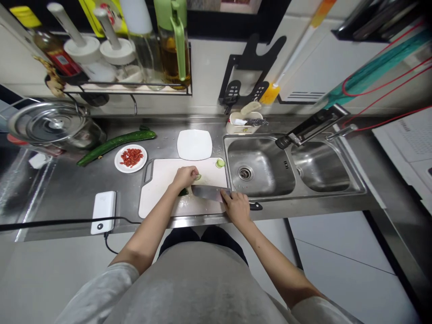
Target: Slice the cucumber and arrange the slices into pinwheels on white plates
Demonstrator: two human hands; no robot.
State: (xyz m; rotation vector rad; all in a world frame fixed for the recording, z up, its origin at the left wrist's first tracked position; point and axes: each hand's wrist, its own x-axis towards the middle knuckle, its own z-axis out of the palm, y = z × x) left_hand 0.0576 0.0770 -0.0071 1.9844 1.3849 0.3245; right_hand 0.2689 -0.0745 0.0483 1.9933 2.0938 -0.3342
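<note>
My left hand (184, 177) is over the white cutting board (158, 180), its fingers pinched on a thin cucumber slice (198, 177). A dark green piece of cucumber (183, 192) lies just below that hand, partly hidden. In my right hand (237, 206) is a kitchen knife (207, 192) with a broad blade, its black handle end sticking out to the right. The blade lies low over the board, pointing left toward the cucumber piece. A few pale cucumber slices (220, 163) rest at the board's far right corner. Wet specks dot the board near the blade.
Behind the board sits a square white plate (195, 145). To the left are a plate of diced red pieces (131, 158), a long cucumber (116, 144), a steel pot (57, 128) and a white power bank (103, 212) with cables. A double sink (259, 166) adjoins the right.
</note>
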